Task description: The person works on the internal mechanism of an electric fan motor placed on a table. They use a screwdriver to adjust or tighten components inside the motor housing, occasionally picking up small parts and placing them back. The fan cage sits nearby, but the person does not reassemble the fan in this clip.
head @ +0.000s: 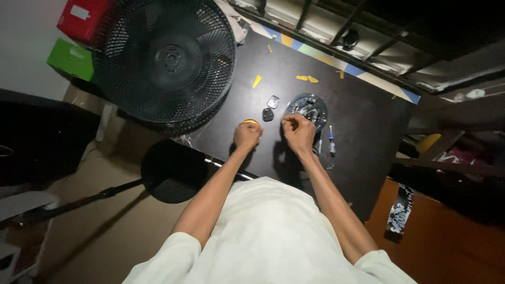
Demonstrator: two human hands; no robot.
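Left hand (pixel 247 134) fisted over small yellow roll (pixel 251 122) beside round metal fan part (pixel 306 109), right hand (pixel 298 131) pinched shut just below it, contents indiscernible, black table (pixel 363 131), fan guard (pixel 165 58) far left of part.

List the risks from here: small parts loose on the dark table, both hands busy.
The two small dark parts lie loose on the black table and could be lost or knocked by the left hand. The right hand works beside the screwdriver, which might roll.

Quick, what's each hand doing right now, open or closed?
Left hand: closed on a small yellow roll.
Right hand: closed; what it holds cannot be told.
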